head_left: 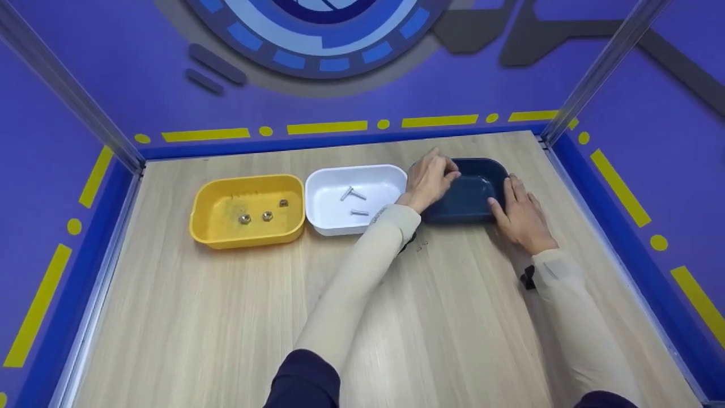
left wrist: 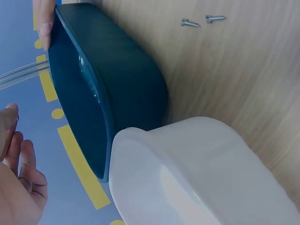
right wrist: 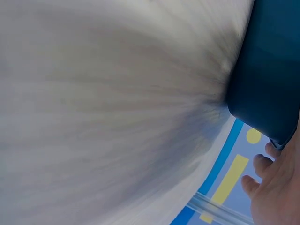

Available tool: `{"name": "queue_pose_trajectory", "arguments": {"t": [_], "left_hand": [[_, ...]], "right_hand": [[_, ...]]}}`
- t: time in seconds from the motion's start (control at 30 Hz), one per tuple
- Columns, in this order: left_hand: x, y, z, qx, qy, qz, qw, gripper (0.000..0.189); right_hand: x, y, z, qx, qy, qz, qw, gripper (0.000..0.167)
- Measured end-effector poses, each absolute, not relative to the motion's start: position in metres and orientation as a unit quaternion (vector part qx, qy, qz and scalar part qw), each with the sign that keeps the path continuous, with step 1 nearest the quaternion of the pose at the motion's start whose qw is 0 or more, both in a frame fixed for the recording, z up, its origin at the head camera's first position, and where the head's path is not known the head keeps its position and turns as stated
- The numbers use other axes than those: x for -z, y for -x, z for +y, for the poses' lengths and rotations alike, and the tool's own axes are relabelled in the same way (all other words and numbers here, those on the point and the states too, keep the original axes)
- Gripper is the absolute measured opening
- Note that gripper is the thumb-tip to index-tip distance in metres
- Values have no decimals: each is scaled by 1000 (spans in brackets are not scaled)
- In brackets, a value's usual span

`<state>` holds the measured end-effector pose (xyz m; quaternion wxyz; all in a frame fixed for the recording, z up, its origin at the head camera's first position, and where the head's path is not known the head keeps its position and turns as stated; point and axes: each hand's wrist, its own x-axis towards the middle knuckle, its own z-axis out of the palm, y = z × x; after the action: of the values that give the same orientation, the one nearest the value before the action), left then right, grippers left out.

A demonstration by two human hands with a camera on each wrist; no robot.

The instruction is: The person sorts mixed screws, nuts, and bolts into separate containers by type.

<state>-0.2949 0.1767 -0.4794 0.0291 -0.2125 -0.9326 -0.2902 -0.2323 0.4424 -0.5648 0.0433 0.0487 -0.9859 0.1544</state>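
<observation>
My left hand (head_left: 429, 178) hovers over the left end of a dark blue bin (head_left: 461, 219), fingertips together. A small shiny metal piece (left wrist: 18, 118) shows between its thumb and finger; most of it is hidden. The right hand (head_left: 524, 218) holds the bin's right wall, thumb over the rim and fingers along the outside. Two small screws (left wrist: 190, 23) lie on the table in front of the bin. To the left, a white bin (head_left: 325, 224) contains several bolts (head_left: 358, 212), and a yellow bin (head_left: 249, 242) has three nuts (head_left: 267, 216).
The three bins stand in a row on a wooden table (head_left: 226, 317), the white one close between the others. Blue-purple panels (head_left: 351, 107) with yellow marks enclose the back and sides. My left forearm crosses in front of the white bin.
</observation>
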Motion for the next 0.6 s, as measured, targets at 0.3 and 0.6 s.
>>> {"name": "queue_pose_trajectory", "arguments": {"t": [0.3,0.6], "left_hand": [[478,296,173,282,218,-934,33,20],[479,297,172,289,222,-930,42,24]], "right_hand": [[564,234,438,-154,-52,-986,32,87],[563,232,441,-148,-47,-988,24,89]]}}
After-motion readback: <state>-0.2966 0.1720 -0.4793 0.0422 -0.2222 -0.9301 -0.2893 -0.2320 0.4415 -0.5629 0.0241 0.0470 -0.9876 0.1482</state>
